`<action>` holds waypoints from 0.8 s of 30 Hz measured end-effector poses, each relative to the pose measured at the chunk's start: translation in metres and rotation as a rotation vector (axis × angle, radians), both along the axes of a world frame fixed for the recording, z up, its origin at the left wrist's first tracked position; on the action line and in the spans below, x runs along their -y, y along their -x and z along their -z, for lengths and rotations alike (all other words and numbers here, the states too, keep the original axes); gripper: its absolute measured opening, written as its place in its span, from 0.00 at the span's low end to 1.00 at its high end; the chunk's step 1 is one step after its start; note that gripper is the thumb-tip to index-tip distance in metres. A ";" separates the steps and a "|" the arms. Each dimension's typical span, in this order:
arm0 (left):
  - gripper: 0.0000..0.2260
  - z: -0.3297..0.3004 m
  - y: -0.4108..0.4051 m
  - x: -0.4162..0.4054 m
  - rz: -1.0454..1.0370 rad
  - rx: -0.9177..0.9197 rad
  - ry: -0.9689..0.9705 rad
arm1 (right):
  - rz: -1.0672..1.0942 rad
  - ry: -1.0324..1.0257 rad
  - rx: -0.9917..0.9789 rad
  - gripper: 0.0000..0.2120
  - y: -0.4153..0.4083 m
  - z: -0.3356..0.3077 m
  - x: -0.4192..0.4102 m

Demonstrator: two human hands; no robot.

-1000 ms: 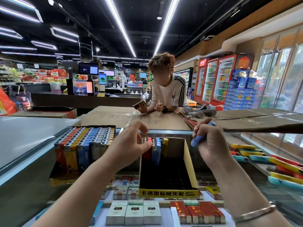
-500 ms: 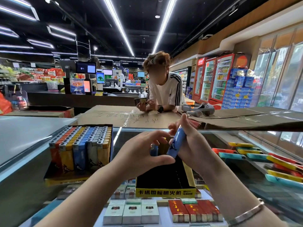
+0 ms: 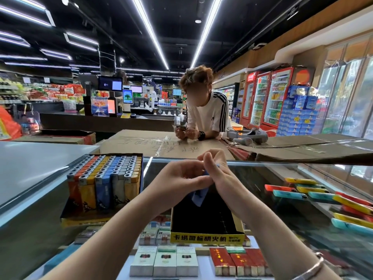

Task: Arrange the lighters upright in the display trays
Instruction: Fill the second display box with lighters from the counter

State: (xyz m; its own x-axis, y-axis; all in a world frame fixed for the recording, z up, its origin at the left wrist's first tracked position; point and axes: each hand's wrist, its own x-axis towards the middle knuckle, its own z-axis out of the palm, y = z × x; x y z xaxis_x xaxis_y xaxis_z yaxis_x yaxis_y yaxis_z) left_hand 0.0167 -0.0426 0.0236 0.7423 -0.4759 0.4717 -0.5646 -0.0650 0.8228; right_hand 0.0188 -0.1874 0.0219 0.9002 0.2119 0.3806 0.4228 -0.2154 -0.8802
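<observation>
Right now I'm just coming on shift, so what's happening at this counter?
A person is stocking lighters. Both hands, left hand and right hand, hold one blue lighter above the mostly empty yellow tray. The full tray stands to the left; loose lighters lie on the glass at the right.

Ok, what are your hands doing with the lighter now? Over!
Both hands, left hand and right hand, gripping one blue lighter. Held above the yellow display tray. Nothing blocking the tray.
</observation>
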 end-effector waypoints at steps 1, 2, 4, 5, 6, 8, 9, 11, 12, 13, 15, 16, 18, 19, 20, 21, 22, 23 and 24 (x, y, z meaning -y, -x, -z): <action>0.11 0.000 -0.001 -0.001 0.026 -0.041 0.017 | 0.025 0.043 0.000 0.32 -0.001 0.000 -0.001; 0.13 -0.001 -0.001 -0.003 0.043 -0.074 0.032 | 0.036 0.070 0.008 0.33 -0.001 0.000 -0.002; 0.14 -0.002 -0.002 -0.005 0.035 -0.098 0.038 | 0.066 0.083 0.072 0.37 -0.001 -0.002 0.000; 0.14 -0.003 -0.003 -0.007 0.016 -0.091 0.030 | 0.095 0.072 0.095 0.38 -0.002 -0.004 0.003; 0.13 -0.003 -0.005 -0.009 -0.010 -0.075 0.021 | 0.142 0.042 0.104 0.35 -0.003 -0.007 0.008; 0.12 -0.003 -0.008 -0.013 -0.059 -0.037 0.016 | 0.285 -0.051 0.089 0.15 -0.009 -0.008 0.021; 0.11 -0.003 -0.009 -0.015 -0.071 -0.022 0.022 | 0.355 -0.064 0.050 0.07 -0.014 -0.007 0.029; 0.08 -0.004 -0.011 -0.018 -0.085 0.006 0.034 | 0.400 -0.036 -0.098 0.02 -0.022 -0.002 0.040; 0.07 -0.004 -0.012 -0.020 -0.097 0.024 0.029 | 0.382 -0.016 -0.181 0.03 -0.025 0.001 0.042; 0.06 -0.004 -0.013 -0.021 -0.109 0.044 0.014 | 0.363 0.007 -0.243 0.04 -0.027 0.003 0.042; 0.05 -0.002 -0.014 -0.022 -0.133 0.075 -0.031 | 0.342 0.064 -0.288 0.04 -0.027 0.007 0.040; 0.05 -0.001 -0.015 -0.022 -0.153 0.098 -0.062 | 0.334 0.085 -0.287 0.05 -0.028 0.008 0.039; 0.06 0.002 -0.017 -0.022 -0.215 0.173 -0.144 | 0.320 0.109 -0.285 0.06 -0.028 0.009 0.038; 0.06 0.004 -0.018 -0.022 -0.247 0.208 -0.182 | 0.319 0.119 -0.284 0.06 -0.027 0.010 0.038; 0.07 0.005 -0.019 -0.023 -0.280 0.241 -0.217 | 0.319 0.136 -0.278 0.07 -0.027 0.010 0.039; 0.07 0.007 -0.019 -0.023 -0.309 0.277 -0.258 | 0.315 0.157 -0.275 0.07 -0.027 0.010 0.039; 0.08 0.007 -0.019 -0.023 -0.332 0.318 -0.308 | 0.309 0.169 -0.275 0.07 -0.026 0.009 0.040; 0.08 0.008 -0.018 -0.023 -0.350 0.356 -0.355 | 0.305 0.175 -0.276 0.07 -0.025 0.009 0.039; 0.09 0.007 -0.017 -0.022 -0.365 0.391 -0.387 | 0.307 0.178 -0.268 0.07 -0.026 0.008 0.039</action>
